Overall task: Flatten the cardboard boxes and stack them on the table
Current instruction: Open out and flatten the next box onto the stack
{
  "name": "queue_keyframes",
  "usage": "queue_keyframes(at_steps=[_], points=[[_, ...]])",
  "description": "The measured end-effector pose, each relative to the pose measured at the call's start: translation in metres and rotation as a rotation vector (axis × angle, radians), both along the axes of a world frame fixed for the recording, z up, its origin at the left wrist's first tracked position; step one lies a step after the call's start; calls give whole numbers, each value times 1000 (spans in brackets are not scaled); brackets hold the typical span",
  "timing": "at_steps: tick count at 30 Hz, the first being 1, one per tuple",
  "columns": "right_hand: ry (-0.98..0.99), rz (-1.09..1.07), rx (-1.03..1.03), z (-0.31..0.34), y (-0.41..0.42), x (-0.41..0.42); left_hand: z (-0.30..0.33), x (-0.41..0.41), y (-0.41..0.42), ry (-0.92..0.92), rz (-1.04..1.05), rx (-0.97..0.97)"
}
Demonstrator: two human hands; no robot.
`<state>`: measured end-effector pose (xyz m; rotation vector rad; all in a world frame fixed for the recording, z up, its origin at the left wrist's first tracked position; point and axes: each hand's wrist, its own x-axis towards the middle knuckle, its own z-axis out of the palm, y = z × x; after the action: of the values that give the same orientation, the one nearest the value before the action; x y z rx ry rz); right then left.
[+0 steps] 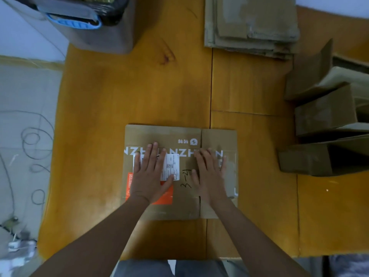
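A flattened brown cardboard box [185,136] with white lettering, a white shipping label and an orange patch lies on the wooden table [119,100] near its front edge. My left hand [150,172] presses flat on the label side with straight, spread fingers. On the box's right half my right hand [209,174] presses down the same way. A stack of flattened boxes [251,27] lies at the back of the table. Several unflattened boxes [325,116] with open flaps stand at the right.
A grey bin [95,31] with a blue-edged lid stands at the table's back left corner. Loose wires [30,140] lie on the floor to the left. Bare wood stretches between the pressed box and the far stack.
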<state>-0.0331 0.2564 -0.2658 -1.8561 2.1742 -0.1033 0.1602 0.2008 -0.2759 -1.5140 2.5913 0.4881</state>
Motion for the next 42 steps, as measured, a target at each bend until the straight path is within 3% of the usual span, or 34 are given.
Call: queue_keyframes(at_steps=[9,14,17,22,28,32,36,39,42], points=[[111,38,13,-13,-8,-13,1,0,0,22,16,-6],[155,42,42,-12,-10,-13,2,10,-4,147,31,-24],[138,31,8,-13,-11,-14,0,22,-11,97,200,-28],[128,47,-48,-18,-7,-14,-3,21,-9,25,177,-60],[50,1,-82,-15,-8,-13,1,19,-11,34,220,-46],[-110,-5,-82,-4,-5,-19,0,23,-10,17,225,-35],[-183,-207,-73,5,24,-36,3,24,-8,23,226,2],[-160,-385,65,9,50,-46,11,26,-8,47,204,43],[-140,-402,179,10,60,-50,21,29,-9,114,184,88]])
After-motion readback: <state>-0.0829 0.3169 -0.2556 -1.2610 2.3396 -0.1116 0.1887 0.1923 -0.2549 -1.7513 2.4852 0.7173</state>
